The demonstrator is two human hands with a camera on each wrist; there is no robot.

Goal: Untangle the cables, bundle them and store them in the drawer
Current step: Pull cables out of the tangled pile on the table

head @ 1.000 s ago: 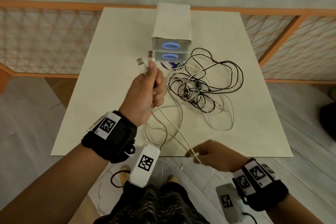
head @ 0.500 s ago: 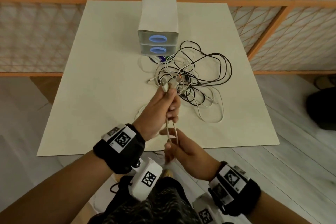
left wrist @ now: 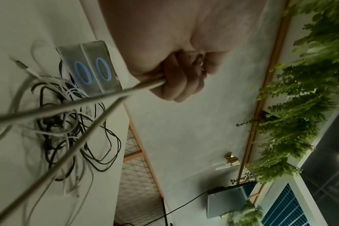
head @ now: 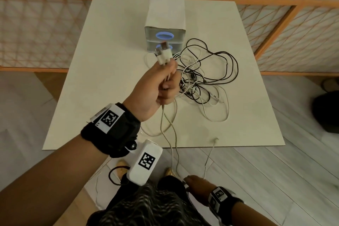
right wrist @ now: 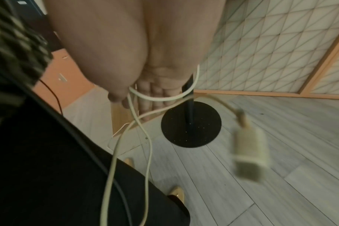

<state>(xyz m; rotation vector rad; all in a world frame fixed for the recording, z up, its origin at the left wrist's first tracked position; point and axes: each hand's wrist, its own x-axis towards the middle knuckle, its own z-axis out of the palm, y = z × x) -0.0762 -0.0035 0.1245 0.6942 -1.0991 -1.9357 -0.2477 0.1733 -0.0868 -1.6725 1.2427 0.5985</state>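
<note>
My left hand [head: 163, 84] is raised over the table, fist gripping a white cable [head: 169, 134] with white USB plugs [head: 164, 53] sticking up in front of the drawer unit [head: 166, 24]. In the left wrist view the fist [left wrist: 176, 82] grips two white strands [left wrist: 106, 94]. They run down past the table edge to my right hand [head: 196, 182], low near my lap. There the strand [right wrist: 161, 99] loops across the straight fingers [right wrist: 155, 97] under the thumb, and a blurred white plug [right wrist: 250, 154] dangles. A tangle of black and white cables [head: 201, 77] lies right of my left hand.
The cream table [head: 110, 79] stands against an orange lattice fence [head: 36, 33]. Both drawers of the unit are shut, each with a blue ring handle [left wrist: 82, 73]. A black stand base [right wrist: 191, 123] sits on the wooden floor under the table. A dark object [head: 328, 112] lies on the floor right.
My left hand has risen and moved away toward the drawer unit with the plugs. My right hand has dropped from just under it to below the table edge, drawing the white strands out.
</note>
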